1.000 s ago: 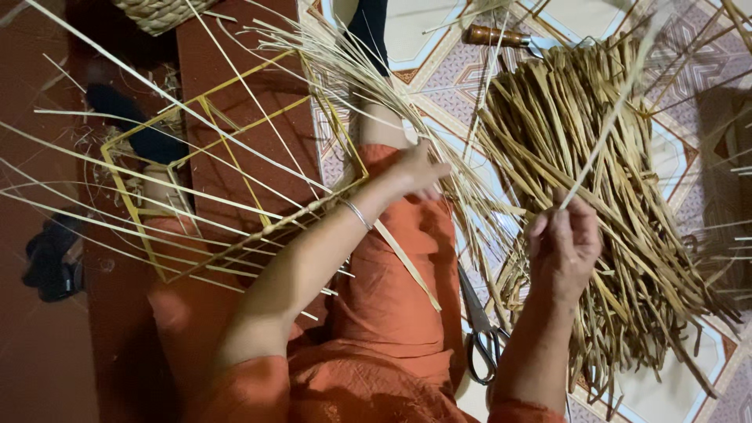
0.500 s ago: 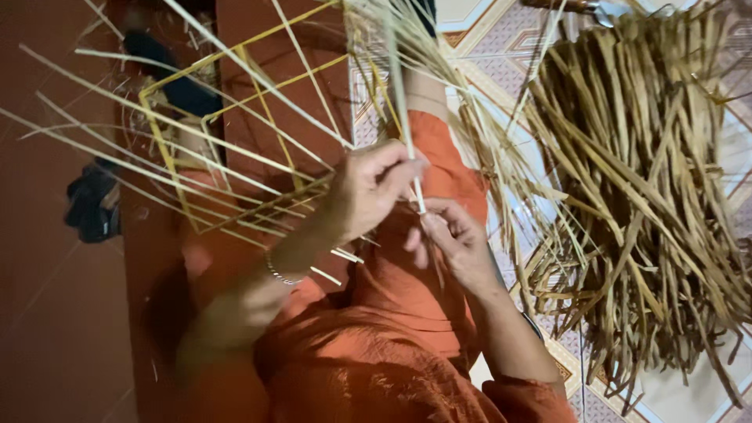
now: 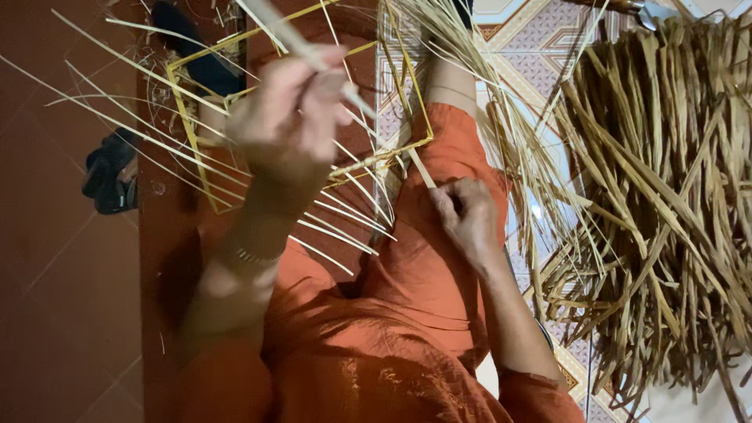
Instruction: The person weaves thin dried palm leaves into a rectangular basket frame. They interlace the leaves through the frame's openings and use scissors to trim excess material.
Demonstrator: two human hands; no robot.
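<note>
Our left hand [image 3: 290, 102] pinches a pale strip [image 3: 301, 47] at eleven o'clock; our right hand [image 3: 468, 215] grips its lower end [image 3: 421, 168], centre.

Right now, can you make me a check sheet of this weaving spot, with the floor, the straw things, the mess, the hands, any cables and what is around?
Surface: patterned floor tiles on the right, plain reddish floor on the left.
Job's things: a pale strip runs from the raised left hand to the right hand; yellow wire frame with thin strips across it.
Clutter: big pile of dry straw strips on the right; finer strands fan over the knee.
Hands: left hand raised and blurred, gripping the strip; right hand on the orange-clothed lap, pinching its lower end.
Cables: nothing seen.
Surroundings: dark sandal at left; metal tool at top right.
</note>
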